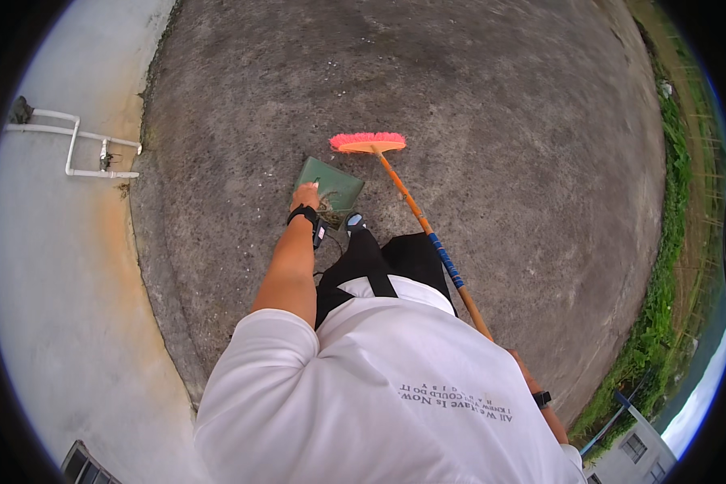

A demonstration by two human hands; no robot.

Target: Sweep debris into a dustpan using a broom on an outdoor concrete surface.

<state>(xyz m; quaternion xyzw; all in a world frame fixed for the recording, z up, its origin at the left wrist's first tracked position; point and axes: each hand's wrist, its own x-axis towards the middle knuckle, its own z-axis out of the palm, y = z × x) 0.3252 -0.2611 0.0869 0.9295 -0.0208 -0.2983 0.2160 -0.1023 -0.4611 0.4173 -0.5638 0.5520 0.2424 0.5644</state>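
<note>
My left hand [305, 195] grips a green dustpan [339, 185] held low in front of me, with dry, tangled debris [328, 214] in it near my shoe [356, 223]. Up and to the right of the pan is the head of a push broom [367, 143], with pink bristles on an orange base. Its long orange pole [407, 194], partly wrapped in blue, runs down toward my right side. My right hand [513, 360] is on the lower pole, mostly hidden by my white shirt.
A pale, stained wall [64, 266] with white pipes [74, 145] runs along the left. Rough grey concrete [492, 105] spreads around me. A green plant strip [669, 242] borders the right, with a small white building [637, 452] at lower right.
</note>
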